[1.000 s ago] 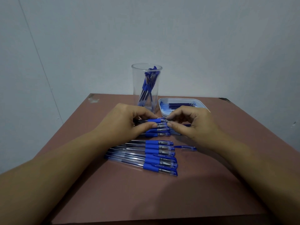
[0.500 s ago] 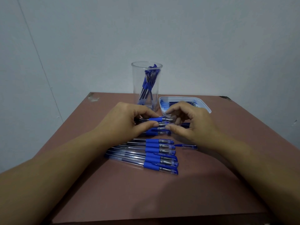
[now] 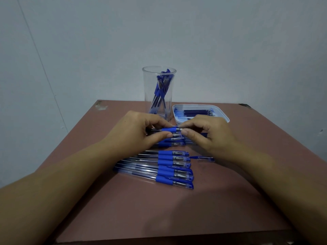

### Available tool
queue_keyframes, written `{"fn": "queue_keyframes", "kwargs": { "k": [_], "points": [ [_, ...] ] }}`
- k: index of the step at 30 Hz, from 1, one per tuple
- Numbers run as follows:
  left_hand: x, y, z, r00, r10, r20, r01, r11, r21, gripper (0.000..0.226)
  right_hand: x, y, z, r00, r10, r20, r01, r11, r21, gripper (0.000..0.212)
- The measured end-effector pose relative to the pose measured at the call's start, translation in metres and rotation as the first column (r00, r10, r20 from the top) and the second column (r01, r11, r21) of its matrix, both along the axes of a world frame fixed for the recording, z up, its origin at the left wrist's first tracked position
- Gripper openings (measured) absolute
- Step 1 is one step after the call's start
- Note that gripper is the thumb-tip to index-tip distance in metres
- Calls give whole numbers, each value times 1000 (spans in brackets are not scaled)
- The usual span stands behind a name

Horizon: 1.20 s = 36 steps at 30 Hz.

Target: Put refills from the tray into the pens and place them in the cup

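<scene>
Grips pinch pen; cup, tray nr

This is a plain indoor room, more a makeshift work corner than a fitted-out place; whether it belongs to a home or an office I cannot tell. The wall is a flat pale grey-blue, with one thin line slanting down it at the left. In front of it stands a small table with a dull reddish-brown top, chipped at its far left corner. On it lies stationery: rows of blue pens, a clear cup and a white tray of refills
</scene>
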<state>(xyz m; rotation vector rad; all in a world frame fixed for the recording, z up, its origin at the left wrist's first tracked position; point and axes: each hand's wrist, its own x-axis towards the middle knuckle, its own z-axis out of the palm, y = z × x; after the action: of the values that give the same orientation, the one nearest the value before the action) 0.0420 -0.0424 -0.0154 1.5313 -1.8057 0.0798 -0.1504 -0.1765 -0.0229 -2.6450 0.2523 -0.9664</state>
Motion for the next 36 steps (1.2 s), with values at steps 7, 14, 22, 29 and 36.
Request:
{"fn": "queue_keyframes", "kwargs": {
  "k": [7,14,22,29,36],
  "points": [
    [0,0,-1,1000,-8,-14,8,1000,-1,34,1,1,1,1000,-17,1,17,1000,-25,12],
    [0,0,-1,1000,-10,2,10,1000,-14,34,0,3,1,1000,-9,3,9,1000,-15,14],
    [0,0,-1,1000,2,2,-2,1000,-4,31,-1,3,2,1000,1,8,-1,1000,-15,17],
    [0,0,-2,1000,0,-16,-1,1000,-5,33,-2,4,4,1000,16,15,-17,1000,21,17],
    [0,-1,-3,1000,-3,-6,3,1000,6,38,-3,4,5,999,-9,-39,12,996,87,10]
  ]
}}
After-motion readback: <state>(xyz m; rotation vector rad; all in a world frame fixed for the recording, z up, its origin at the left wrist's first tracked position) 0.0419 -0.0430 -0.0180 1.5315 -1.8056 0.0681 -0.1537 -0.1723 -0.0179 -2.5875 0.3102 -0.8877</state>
